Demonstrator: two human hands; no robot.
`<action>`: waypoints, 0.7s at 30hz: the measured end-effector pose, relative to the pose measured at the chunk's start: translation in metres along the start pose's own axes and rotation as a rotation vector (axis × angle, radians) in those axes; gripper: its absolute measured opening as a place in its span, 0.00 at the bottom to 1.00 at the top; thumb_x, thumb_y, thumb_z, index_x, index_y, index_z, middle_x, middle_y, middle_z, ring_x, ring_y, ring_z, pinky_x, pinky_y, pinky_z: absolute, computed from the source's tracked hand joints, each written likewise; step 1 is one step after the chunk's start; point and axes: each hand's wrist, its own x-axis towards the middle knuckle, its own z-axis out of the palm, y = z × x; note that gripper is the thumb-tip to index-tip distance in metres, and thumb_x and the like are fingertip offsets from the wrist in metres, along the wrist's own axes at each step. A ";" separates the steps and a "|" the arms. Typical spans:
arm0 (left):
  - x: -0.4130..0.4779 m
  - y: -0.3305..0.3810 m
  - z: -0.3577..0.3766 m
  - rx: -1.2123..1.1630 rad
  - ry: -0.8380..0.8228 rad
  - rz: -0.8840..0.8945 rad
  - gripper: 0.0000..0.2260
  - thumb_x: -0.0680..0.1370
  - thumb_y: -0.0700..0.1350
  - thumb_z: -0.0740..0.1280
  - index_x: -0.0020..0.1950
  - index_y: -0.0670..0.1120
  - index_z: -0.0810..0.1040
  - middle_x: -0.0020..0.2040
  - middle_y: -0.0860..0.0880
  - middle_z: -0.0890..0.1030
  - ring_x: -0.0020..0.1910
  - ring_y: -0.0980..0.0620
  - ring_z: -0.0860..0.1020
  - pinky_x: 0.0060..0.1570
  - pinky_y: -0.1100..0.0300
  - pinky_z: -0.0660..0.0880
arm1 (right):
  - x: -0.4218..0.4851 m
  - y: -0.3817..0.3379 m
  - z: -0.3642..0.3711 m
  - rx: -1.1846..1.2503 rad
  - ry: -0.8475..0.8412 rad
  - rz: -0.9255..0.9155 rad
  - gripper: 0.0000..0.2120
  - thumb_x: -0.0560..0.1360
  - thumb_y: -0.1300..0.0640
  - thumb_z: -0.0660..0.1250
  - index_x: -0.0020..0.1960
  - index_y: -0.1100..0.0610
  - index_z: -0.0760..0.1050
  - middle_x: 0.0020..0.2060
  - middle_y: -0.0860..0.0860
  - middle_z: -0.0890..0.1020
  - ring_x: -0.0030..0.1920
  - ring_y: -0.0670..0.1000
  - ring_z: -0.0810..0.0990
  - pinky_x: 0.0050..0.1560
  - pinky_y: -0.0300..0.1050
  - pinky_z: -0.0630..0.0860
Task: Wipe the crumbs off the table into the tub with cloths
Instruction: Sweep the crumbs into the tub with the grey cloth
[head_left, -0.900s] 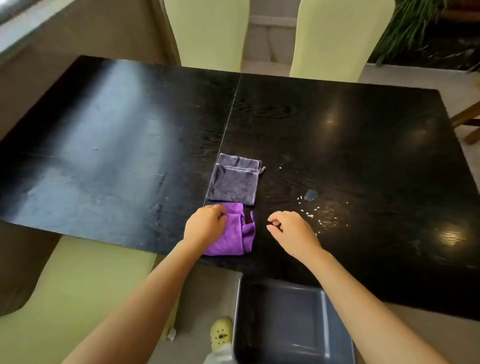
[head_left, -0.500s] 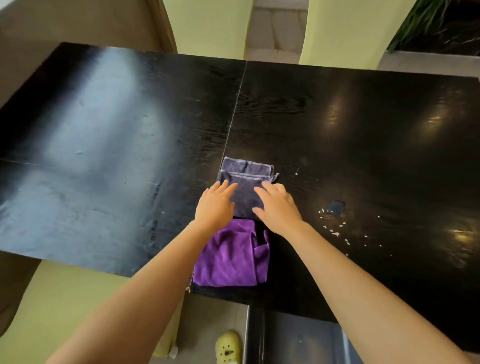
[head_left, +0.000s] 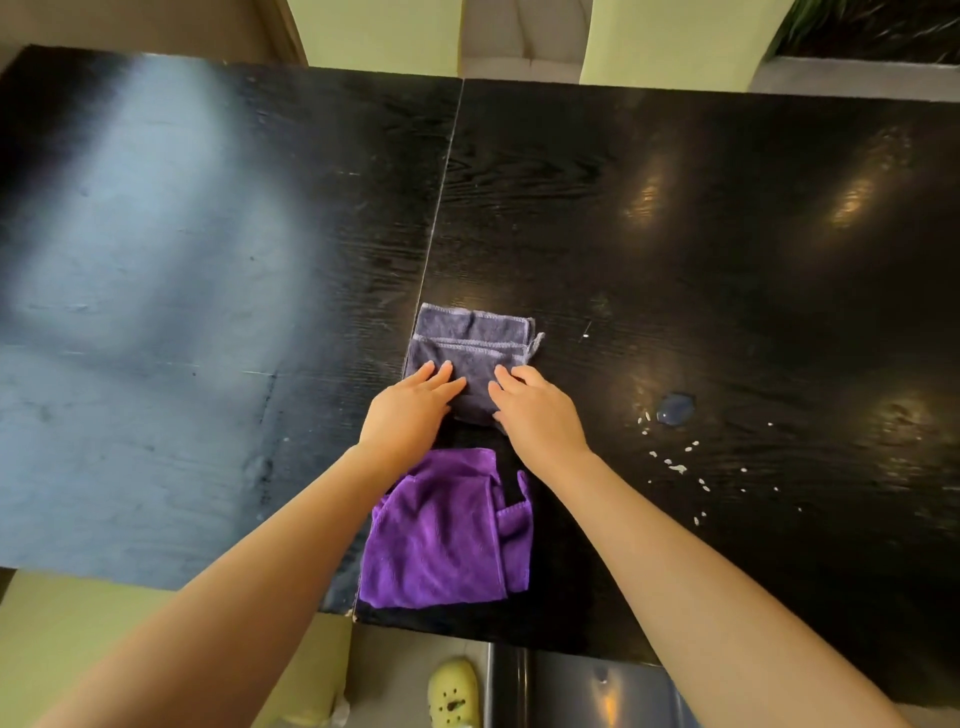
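At the bottom edge of the frame a grey tub (head_left: 597, 691) sat below the table (head_left: 208, 312), only partly in view, beside a pale yellow clog (head_left: 454, 693). Just above it, near the table's front edge, the purple cloth (head_left: 441, 535) lay crumpled and untouched. Higher, at centre frame, both hands pressed flat on the folded grey cloth (head_left: 470, 353): the left hand (head_left: 408, 410) and right hand (head_left: 535, 410) had fingers extended and slightly spread, gripping nothing as far as could be seen. Right of centre, pale crumbs (head_left: 675, 465) lay scattered beside a small wet-looking spot (head_left: 675, 408). Two pale chairs (head_left: 374, 31) stood at the top.
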 end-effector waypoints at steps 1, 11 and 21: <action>0.002 0.003 -0.001 -0.005 0.023 -0.025 0.19 0.81 0.43 0.55 0.72 0.51 0.62 0.75 0.50 0.62 0.73 0.50 0.62 0.61 0.54 0.69 | 0.001 0.000 0.000 0.017 0.017 0.005 0.14 0.76 0.61 0.63 0.61 0.59 0.72 0.65 0.55 0.73 0.64 0.54 0.68 0.55 0.48 0.73; 0.034 0.033 -0.082 -0.129 0.210 0.056 0.12 0.79 0.44 0.57 0.62 0.47 0.73 0.57 0.43 0.80 0.52 0.38 0.78 0.46 0.49 0.72 | 0.009 0.045 -0.064 0.482 0.070 0.201 0.11 0.76 0.59 0.60 0.57 0.55 0.74 0.52 0.57 0.80 0.50 0.58 0.78 0.45 0.47 0.72; 0.097 0.126 -0.176 -0.076 0.213 0.174 0.14 0.78 0.42 0.56 0.61 0.47 0.74 0.53 0.39 0.80 0.49 0.37 0.78 0.46 0.46 0.74 | -0.001 0.114 -0.147 0.725 0.102 0.297 0.18 0.75 0.56 0.64 0.65 0.51 0.68 0.55 0.52 0.79 0.50 0.46 0.76 0.46 0.38 0.69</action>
